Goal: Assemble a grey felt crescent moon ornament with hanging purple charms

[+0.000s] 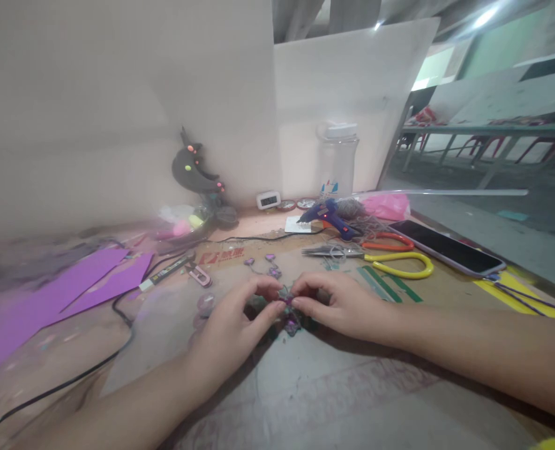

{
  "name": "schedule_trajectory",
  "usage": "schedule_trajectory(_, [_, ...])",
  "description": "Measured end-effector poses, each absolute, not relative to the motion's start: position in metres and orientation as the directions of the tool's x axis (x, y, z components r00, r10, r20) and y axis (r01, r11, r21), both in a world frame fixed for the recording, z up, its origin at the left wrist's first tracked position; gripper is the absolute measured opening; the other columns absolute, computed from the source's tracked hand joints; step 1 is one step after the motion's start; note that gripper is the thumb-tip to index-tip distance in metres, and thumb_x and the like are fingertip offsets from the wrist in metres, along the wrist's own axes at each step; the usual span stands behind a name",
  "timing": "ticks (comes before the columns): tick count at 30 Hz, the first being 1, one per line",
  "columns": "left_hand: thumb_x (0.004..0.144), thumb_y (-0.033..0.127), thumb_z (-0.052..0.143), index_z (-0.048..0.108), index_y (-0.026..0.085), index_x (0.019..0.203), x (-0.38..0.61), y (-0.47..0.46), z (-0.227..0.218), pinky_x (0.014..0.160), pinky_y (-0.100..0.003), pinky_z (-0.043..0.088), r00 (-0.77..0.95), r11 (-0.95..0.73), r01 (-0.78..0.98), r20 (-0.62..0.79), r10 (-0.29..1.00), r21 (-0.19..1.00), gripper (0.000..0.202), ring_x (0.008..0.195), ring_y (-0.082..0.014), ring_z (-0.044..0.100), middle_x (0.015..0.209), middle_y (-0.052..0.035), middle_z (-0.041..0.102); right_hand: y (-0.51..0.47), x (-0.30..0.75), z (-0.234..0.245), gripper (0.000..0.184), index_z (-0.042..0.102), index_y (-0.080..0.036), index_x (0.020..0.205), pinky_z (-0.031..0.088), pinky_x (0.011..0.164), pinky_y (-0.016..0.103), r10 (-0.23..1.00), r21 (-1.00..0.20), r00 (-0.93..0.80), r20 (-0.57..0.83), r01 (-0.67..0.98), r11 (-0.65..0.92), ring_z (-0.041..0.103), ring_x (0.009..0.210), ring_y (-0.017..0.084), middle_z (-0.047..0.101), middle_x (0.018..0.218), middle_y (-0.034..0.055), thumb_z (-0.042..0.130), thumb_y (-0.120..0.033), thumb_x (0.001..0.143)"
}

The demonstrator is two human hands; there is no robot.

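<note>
My left hand (233,319) and my right hand (338,301) meet over the middle of the table, thumbs and fingertips pinched together. Between them is a small purple-and-dark craft piece (291,323), shaped something like a flower; its upper part is partly hidden by my fingers. Just beyond my fingertips lie several small purple pieces (274,272), some joined by thin stems. Left of my left hand sit blurred pale round pieces (205,304).
A blue glue gun (329,215) rests at the back, near scissors with yellow and orange handles (402,262). A phone (446,247) lies at right. Purple sheets (71,294), a box cutter (165,272) and a black cord (90,369) are at left. A clear bottle (337,159) stands behind.
</note>
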State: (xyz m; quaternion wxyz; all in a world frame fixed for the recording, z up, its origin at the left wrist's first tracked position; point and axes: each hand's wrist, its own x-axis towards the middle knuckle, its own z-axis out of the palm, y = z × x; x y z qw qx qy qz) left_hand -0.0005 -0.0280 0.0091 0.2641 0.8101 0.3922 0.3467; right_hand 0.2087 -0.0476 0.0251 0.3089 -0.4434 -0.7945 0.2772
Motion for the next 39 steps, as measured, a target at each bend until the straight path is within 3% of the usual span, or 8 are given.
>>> schedule_trajectory(5, [0.093, 0.03, 0.058, 0.068, 0.027, 0.098, -0.002, -0.027, 0.006, 0.086, -0.031, 0.048, 0.531, -0.629, 0.405, 0.389, 0.752, 0.663, 0.011, 0.095, -0.018, 0.063, 0.099, -0.0014, 0.07, -0.048, 0.209, 0.026, 0.012, 0.068, -0.019, 0.088, 0.044, 0.062, 0.022, 0.878, -0.729, -0.42, 0.23, 0.524, 0.441, 0.06, 0.066, 0.012, 0.069, 0.075, 0.0001, 0.056, -0.023, 0.088])
schedule_trajectory(16, [0.091, 0.03, 0.06, 0.067, 0.024, 0.094, 0.001, -0.028, 0.008, 0.082, -0.03, 0.048, 0.497, -0.583, 0.441, 0.356, 0.792, 0.682, 0.009, 0.088, -0.0175, 0.064, 0.093, -0.0002, 0.07, -0.048, 0.21, 0.024, 0.013, 0.068, -0.018, 0.086, 0.044, 0.063, 0.022, 0.87, -0.721, -0.428, 0.246, 0.518, 0.459, 0.06, 0.067, 0.012, 0.07, 0.076, 0.0006, 0.057, -0.025, 0.089])
schedule_trajectory(25, [0.089, 0.034, 0.058, 0.058, 0.024, 0.107, 0.0, -0.026, 0.002, 0.085, -0.032, 0.049, 0.448, -0.45, 0.525, 0.215, 0.868, 0.722, 0.021, 0.096, -0.0202, 0.063, 0.102, -0.002, 0.068, -0.046, 0.209, 0.018, 0.016, 0.07, -0.016, 0.087, 0.046, 0.065, 0.023, 0.884, -0.729, -0.387, 0.264, 0.52, 0.446, 0.062, 0.07, 0.014, 0.07, 0.077, 0.0031, 0.058, -0.026, 0.087])
schedule_trajectory(30, [0.09, 0.036, 0.054, 0.061, 0.023, 0.098, 0.002, -0.019, -0.003, 0.087, -0.031, 0.048, 0.474, -0.429, 0.465, 0.192, 0.859, 0.774, 0.017, 0.097, -0.0211, 0.063, 0.098, -0.0023, 0.069, -0.047, 0.208, 0.012, 0.017, 0.072, -0.018, 0.086, 0.045, 0.065, 0.023, 0.892, -0.702, -0.331, 0.309, 0.554, 0.449, 0.059, 0.068, 0.014, 0.07, 0.075, 0.0024, 0.059, -0.029, 0.085])
schedule_trajectory(34, [0.089, 0.038, 0.053, 0.063, 0.021, 0.085, 0.004, -0.015, -0.004, 0.08, -0.027, 0.048, 0.501, -0.49, 0.42, 0.255, 0.827, 0.764, 0.02, 0.086, -0.0199, 0.063, 0.086, -0.0016, 0.067, -0.043, 0.208, 0.004, 0.016, 0.072, -0.018, 0.087, 0.045, 0.065, 0.022, 0.893, -0.691, -0.309, 0.328, 0.566, 0.45, 0.06, 0.069, 0.014, 0.069, 0.076, 0.0017, 0.061, -0.028, 0.083])
schedule_trajectory(39, [0.089, 0.044, 0.052, 0.063, 0.02, 0.084, 0.004, -0.013, -0.003, 0.079, -0.027, 0.048, 0.501, -0.504, 0.428, 0.267, 0.823, 0.75, 0.027, 0.084, -0.0208, 0.062, 0.086, -0.0035, 0.068, -0.039, 0.21, 0.0, 0.015, 0.071, -0.018, 0.088, 0.044, 0.067, 0.023, 0.902, -0.734, -0.295, 0.314, 0.528, 0.428, 0.058, 0.072, 0.014, 0.068, 0.078, 0.0013, 0.061, -0.027, 0.082])
